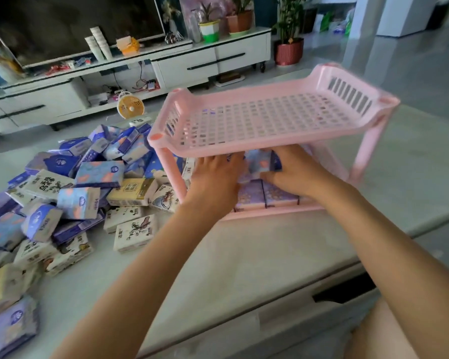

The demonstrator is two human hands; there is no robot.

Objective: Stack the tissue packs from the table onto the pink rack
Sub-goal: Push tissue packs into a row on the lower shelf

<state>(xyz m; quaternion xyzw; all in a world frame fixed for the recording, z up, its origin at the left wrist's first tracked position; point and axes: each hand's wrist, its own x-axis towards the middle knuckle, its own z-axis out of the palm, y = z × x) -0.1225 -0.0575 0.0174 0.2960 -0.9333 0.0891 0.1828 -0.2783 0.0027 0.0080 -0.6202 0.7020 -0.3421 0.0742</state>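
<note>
A pink two-tier rack (pixel 270 141) stands on the pale table, its upper shelf bare. Both my hands reach under that shelf onto the lower tier. My right hand (pixel 293 172) grips a blue tissue pack with pink spots (pixel 259 160) above purple packs (pixel 267 195) lying flat in a row on the lower tier. My left hand (pixel 215 180) rests with spread fingers on the packs beside it. A big loose heap of tissue packs (pixel 75 187), blue, purple, white and yellow, covers the table's left side.
The table's near edge (pixel 270 304) runs diagonally in front of me. Behind the table stand a white TV cabinet (pixel 187 63), a small orange fan (pixel 129 107) and potted plants (pixel 288 47). Bare table top (pixel 412 161) lies right of the rack.
</note>
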